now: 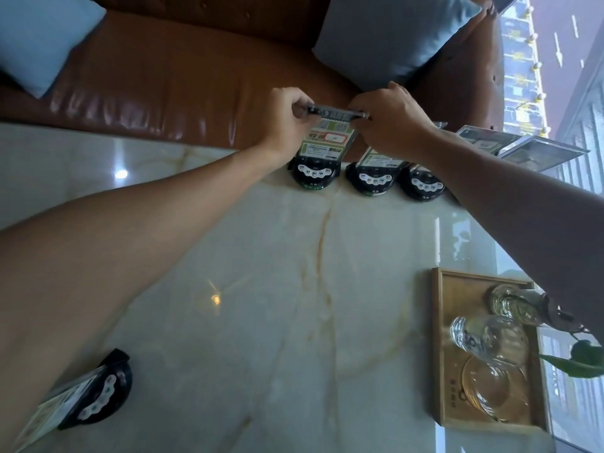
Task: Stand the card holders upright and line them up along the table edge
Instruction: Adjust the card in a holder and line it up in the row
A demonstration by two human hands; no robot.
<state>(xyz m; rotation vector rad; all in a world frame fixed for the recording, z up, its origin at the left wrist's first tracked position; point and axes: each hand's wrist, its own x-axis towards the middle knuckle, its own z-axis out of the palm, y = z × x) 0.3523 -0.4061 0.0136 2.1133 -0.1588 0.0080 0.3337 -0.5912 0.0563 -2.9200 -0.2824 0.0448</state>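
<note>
Three card holders with black round bases stand in a row at the far edge of the marble table (228,273). My left hand (287,109) and my right hand (389,116) both grip the top corners of the leftmost upright holder (322,148). The second holder (374,178) and the third holder (421,186) stand to its right, partly hidden by my right forearm. Another card holder (98,393) lies tilted near the front left, partly under my left arm.
A brown leather sofa (163,76) with blue cushions (389,34) runs behind the table's far edge. A wooden tray (438,348) with glass cups sits at the right. Flat clear signs (523,148) rest at the far right by the window. A plant leaf (581,358) pokes in.
</note>
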